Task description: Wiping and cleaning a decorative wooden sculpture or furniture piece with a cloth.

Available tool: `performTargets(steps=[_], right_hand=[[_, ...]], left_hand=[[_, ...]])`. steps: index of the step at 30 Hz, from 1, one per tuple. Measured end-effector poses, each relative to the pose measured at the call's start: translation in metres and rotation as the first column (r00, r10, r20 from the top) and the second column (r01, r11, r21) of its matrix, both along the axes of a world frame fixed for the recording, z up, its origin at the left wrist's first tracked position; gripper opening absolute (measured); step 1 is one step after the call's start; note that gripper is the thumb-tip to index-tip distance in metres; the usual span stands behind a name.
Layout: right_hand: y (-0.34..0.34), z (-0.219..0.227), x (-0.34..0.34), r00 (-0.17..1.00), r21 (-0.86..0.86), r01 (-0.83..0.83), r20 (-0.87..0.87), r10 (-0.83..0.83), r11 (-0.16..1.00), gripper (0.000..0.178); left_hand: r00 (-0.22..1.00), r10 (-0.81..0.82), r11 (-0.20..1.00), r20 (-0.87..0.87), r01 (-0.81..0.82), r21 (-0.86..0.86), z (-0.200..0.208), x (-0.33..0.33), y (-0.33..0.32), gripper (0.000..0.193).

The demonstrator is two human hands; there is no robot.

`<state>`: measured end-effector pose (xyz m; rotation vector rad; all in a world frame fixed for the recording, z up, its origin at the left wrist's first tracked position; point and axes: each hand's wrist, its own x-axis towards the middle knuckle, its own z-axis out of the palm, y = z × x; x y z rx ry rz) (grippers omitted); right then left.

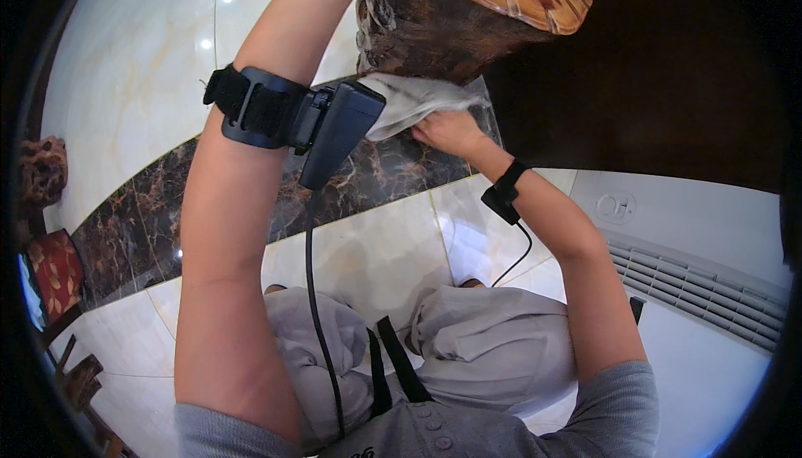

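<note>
Cloth (393,95) of pale grey, limp and creased into soft folds, lies against the foot of the wooden stump (434,28) — a rough, dark, bark-like block with a glossy orange-brown top and a wavy rim. A smooth, dark brown panel (635,65) fills the space to the right of the stump. Below and to the lower left of it runs a dark marble band (359,174), veined in rust and white, while polished cream tiles (125,107) spread to its left and also beyond the band. A white unit with a ribbed grille (702,287) sits to the lower right of the stump; a knobbly wooden piece (43,170) stands well off to its left.

The right hand (451,132) is just below the stump, fingers curled and pinching the cloth's near edge, its elbow bent outward and a black strap (505,191) around the wrist. The left forearm (288,32) stretches up along the stump's left side — its hand is beyond the upper edge, so I cannot tell whether that left hand is spread or closed
</note>
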<state>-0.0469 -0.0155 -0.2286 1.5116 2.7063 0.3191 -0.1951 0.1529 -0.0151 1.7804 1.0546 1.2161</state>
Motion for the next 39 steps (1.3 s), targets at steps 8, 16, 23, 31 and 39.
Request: performTargets(steps=[8,16,23,31,39], right_hand=[[0.007,0.011,-0.025,0.998,0.24,-0.029,-0.052,0.043,0.97,0.02],[0.019,0.113,-0.026,0.999,0.722,-0.036,0.041,0.009,0.691,0.047],[0.043,0.12,-0.027,0.999,0.869,0.018,-0.038,0.031,0.494,0.047],[0.036,0.016,-0.015,0.277,0.488,-0.513,0.873,-0.402,0.706,0.058],[0.01,0.06,-0.01,0.978,0.101,-0.012,0.208,-0.009,0.995,0.054]], left_hand=[[0.996,0.082,0.996,-0.046,-0.084,-0.037,-0.002,0.01,0.003,0.067],[0.995,0.079,0.994,-0.057,-0.083,-0.065,0.003,0.004,0.004,0.068],[0.994,0.058,0.996,-0.092,-0.064,-0.062,-0.003,0.008,0.007,0.069],[0.984,-0.139,0.988,0.113,0.146,-0.057,0.0,0.0,0.008,0.06],[0.999,-0.035,0.999,0.008,0.035,-0.034,-0.011,0.004,0.016,0.064]])
